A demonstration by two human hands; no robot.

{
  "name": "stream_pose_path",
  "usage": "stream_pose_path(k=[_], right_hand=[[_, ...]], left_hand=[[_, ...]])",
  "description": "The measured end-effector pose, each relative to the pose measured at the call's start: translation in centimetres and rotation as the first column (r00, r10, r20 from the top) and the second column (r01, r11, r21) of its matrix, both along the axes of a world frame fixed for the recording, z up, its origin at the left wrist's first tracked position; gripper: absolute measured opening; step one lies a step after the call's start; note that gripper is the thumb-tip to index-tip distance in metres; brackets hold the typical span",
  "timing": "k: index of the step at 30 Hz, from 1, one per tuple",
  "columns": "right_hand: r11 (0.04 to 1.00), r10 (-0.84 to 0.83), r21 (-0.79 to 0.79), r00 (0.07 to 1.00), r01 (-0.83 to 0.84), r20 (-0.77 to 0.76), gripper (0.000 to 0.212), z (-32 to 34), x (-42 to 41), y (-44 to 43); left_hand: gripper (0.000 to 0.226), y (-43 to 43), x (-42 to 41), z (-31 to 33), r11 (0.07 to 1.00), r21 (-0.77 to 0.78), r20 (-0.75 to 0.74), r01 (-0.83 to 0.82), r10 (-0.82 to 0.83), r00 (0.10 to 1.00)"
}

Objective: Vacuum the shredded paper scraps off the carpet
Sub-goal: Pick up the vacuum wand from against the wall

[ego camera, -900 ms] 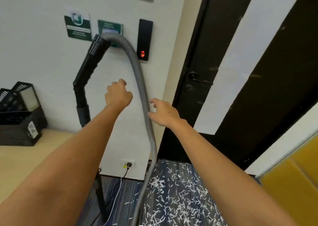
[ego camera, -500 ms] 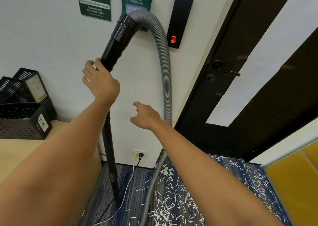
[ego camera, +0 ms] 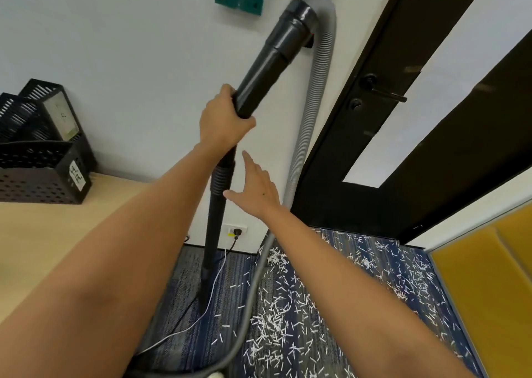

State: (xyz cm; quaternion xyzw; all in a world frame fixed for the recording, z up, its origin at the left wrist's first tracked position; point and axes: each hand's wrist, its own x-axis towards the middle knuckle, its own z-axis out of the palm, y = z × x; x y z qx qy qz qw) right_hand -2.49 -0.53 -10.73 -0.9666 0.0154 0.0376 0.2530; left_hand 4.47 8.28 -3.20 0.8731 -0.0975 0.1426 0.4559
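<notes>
A black vacuum wand (ego camera: 270, 61) stands nearly upright in front of the white wall, its thin lower tube (ego camera: 213, 233) reaching down to the blue carpet (ego camera: 374, 291). My left hand (ego camera: 224, 121) grips the wand at its bent handle. A grey ribbed hose (ego camera: 311, 135) loops from the wand's top down past the door to the floor. My right hand (ego camera: 256, 187) hovers open with straight fingers just right of the tube, between tube and hose, holding nothing. White shredded paper scraps (ego camera: 288, 320) lie scattered over the carpet.
A black door (ego camera: 431, 118) with a lever handle (ego camera: 383, 92) is at right, a yellow panel (ego camera: 495, 291) beyond it. A wooden desk (ego camera: 43, 233) with black mesh trays (ego camera: 37, 158) sits at left. A white cable (ego camera: 213, 297) runs from a wall outlet (ego camera: 235, 230) across the carpet.
My left hand reached the wand and closed round its handle, and the wand's top now leans further right. My right hand left the hose and moved down beside the tube. The view tilted down.
</notes>
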Motion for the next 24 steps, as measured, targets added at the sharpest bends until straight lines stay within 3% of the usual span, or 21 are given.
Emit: stream_pose_path(k=[4,7,13,18,24], right_hand=[[0.985,-0.115,0.136,0.991,0.105,0.063,0.095,-1.9,-3.5,-1.6],[0.930,-0.235,0.309,0.969,0.201,0.077,0.084,-2.8,-6.1,-2.8],[0.824,-0.368,0.493,0.925,0.279,0.090,0.064,-2.9,-11.5,-7.0],[0.798,-0.415,0.529,0.900,0.288,0.137,0.077,-2.5,-16.6,-10.2],[0.783,-0.481,0.514,0.865,0.350,0.145,0.048,-1.3,-22.6,-11.4]], left_hand=[[0.043,-4.5,-4.0,0.1,0.982,-0.150,-0.046,0.112,-0.120,0.992],[0.044,-8.0,-7.6,-0.5,0.956,-0.262,-0.037,0.134,-0.149,0.988],[0.043,-13.2,-14.1,0.7,0.944,-0.283,0.011,0.171,-0.175,0.985],[0.044,-16.1,-19.4,2.1,0.941,-0.283,0.037,0.183,-0.180,0.983],[0.041,-18.0,-25.4,2.8,0.952,-0.236,0.078,0.193,-0.179,0.981]])
